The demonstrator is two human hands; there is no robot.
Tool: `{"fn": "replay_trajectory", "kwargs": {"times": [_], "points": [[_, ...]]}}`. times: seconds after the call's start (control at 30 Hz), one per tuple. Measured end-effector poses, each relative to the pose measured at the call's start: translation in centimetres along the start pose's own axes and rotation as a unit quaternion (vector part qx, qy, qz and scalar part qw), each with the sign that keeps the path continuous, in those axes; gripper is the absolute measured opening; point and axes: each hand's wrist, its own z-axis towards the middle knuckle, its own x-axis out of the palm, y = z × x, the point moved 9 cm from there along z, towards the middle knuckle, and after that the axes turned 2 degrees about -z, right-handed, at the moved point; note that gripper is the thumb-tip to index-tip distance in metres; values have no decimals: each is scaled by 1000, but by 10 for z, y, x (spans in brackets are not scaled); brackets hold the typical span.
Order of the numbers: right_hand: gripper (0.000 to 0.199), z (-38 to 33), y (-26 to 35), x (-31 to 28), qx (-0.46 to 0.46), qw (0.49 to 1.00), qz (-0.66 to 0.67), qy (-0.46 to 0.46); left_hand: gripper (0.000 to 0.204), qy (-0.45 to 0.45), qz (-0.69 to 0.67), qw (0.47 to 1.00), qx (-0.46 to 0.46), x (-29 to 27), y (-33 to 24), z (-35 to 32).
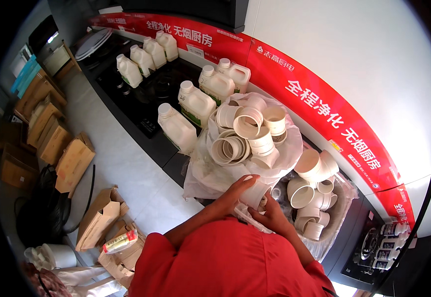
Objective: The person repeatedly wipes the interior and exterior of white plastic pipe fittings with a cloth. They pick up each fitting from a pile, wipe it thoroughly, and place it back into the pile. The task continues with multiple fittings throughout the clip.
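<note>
My left hand (236, 191) grips a white plastic pipe fitting (255, 194) at the near edge of a clear plastic bag (200, 173) heaped with several white pipe fittings (245, 129). My right hand (271, 214) rests just right of it, its fingers touching the same fitting and a thin clear plastic strip (247, 221). To the right, a second clear bag (341, 208) holds more white fittings (310, 168). Both bags sit on a dark countertop (141, 111). My red sleeves fill the lower middle of the picture.
Several white plastic jugs (195, 103) stand on the dark countertop behind and left of the bags. A red banner (324, 106) runs along the white wall. Cardboard boxes (72, 161) and brown paper bags (96, 220) lie on the tiled floor at left. Small white jars (391, 237) stand at far right.
</note>
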Motion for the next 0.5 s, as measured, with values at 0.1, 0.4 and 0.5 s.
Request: {"fn": "replay_trajectory", "kwargs": {"times": [0.1, 0.4, 0.5], "points": [[46, -5, -7, -4, 25, 987, 157, -25, 44, 13, 109, 994, -21, -20, -17, -18], [35, -26, -48, -45, 98, 934, 288, -189, 52, -83, 267, 937, 208, -121, -117, -107], [35, -15, -56, -26, 122, 937, 276, -175, 45, 82, 300, 950, -29, -57, 19, -59]]}}
